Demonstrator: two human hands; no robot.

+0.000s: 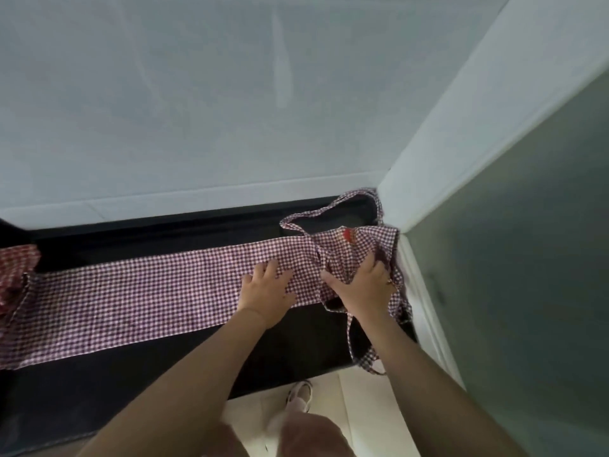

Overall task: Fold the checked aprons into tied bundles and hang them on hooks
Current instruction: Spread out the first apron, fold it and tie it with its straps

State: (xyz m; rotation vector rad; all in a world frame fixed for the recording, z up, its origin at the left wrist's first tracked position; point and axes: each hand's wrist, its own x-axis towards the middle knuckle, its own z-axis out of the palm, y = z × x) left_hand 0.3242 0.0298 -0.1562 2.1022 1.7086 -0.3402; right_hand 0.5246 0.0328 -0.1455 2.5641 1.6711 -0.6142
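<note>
**Checked apron, folded strip on dark counter**

Checked apron (158, 291): purple-and-white gingham, folded lengthwise into a long narrow strip; laid flat across the dark counter (138, 374) from the left edge of view to the right corner; right end bunched and rumpled against the white wall trim (425, 311); small red patch (346, 233) showing on the bunched part.

Neck loop (309, 216): thin checked band, arched over the far right of the counter, just beside the wall corner.

Tie strap (357, 349): thin checked band, hanging off the near counter edge at the right, end dangling over the floor.

Left hand (267, 291): palm down on the strip, fingers straight and spread, pressing the cloth flat; nothing gripped.

Right hand (364, 285): just right of the left hand, on the bunched end; fingers curled into the gathered fabric, thumb pointing left along the cloth; holding a fistful of apron.

Second checked cloth (16, 275): red-and-white, crumpled, at the far left edge, touching the strip's left end; partly out of view.

Wall (197, 110): pale, plain, behind the counter.

Dark green panel (527, 258): at the right, beyond the white trim.

Floor (362, 407): pale tiles, near side; slippered foot (300, 394) below the counter edge.
</note>
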